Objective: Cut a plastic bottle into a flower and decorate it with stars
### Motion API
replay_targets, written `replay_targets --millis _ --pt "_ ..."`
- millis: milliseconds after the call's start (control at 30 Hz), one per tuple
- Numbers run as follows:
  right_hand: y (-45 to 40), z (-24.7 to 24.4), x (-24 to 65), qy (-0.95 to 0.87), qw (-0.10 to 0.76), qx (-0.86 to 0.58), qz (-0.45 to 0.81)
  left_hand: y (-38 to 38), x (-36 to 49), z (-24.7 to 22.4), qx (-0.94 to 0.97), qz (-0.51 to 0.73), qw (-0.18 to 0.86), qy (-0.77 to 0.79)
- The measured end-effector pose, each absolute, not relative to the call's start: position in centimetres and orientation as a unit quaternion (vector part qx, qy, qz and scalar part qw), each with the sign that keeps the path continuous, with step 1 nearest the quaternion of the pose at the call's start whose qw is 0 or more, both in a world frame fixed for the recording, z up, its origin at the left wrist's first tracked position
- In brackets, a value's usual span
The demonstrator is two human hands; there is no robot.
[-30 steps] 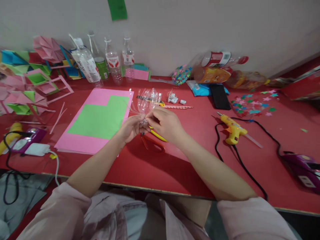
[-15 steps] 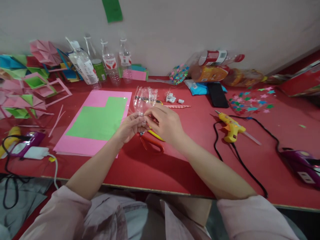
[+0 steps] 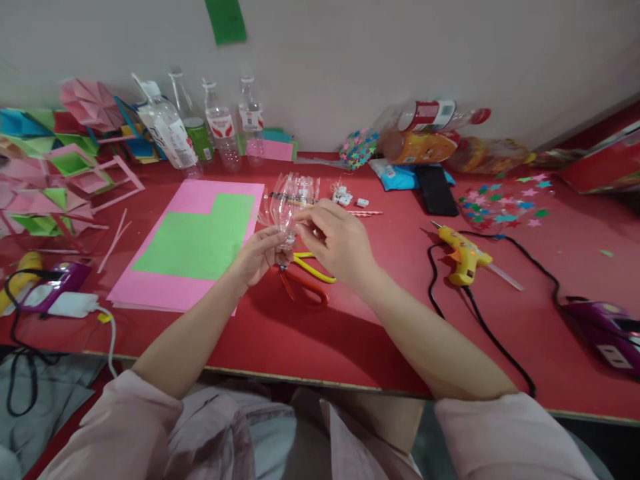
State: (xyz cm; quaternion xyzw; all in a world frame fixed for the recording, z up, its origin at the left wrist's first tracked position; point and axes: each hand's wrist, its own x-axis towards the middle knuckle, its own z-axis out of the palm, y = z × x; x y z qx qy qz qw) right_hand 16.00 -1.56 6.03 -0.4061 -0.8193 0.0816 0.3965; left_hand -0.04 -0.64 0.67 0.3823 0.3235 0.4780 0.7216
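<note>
My left hand [image 3: 261, 256] is closed round the narrow neck of a cut plastic bottle [image 3: 286, 212], clear and sliced into thin strips that fan out toward the wall. Pinched at the strips just above the neck is my right hand [image 3: 336, 230]; its fingertips partly cover the spot they grip. Below both hands lies a pair of pliers or scissors with one red handle [image 3: 311, 291] and one yellow handle [image 3: 315, 269]; its working end is hidden. Left of the hands, a green paper sheet [image 3: 195, 240] rests on pink paper [image 3: 150, 297].
A yellow glue gun [image 3: 465, 253] with a black cord lies at right, near a phone [image 3: 436, 190] and scattered paper stars [image 3: 500, 207]. Several clear bottles [image 3: 223, 130] stand along the wall. Folded paper shapes [image 3: 65, 167] crowd the left. A purple power strip [image 3: 603, 333] sits far right.
My right hand has shifted slightly right and up, away from the neck to the strips. The strips spread wider, and more of the yellow handle shows. My left hand stays at the neck.
</note>
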Motion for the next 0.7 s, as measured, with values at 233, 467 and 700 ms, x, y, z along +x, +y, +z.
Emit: replay_targets --millis 233,467,700 --pt "-1.51 5.99 15.87 -0.794 0.396 -0.443 0.125 -0.61 -0.04 0.49 0.396 0.464 0.724 0.322" --pt "-1.71 6.63 15.76 -0.774 0.428 -0.43 0.181 -0.64 0.05 0.55 0.401 0.46 0.724 0.323" --pt "-1.71 6.47 15.56 -0.755 0.425 -0.435 0.245 -0.77 0.19 0.76 0.403 0.459 0.727 0.314"
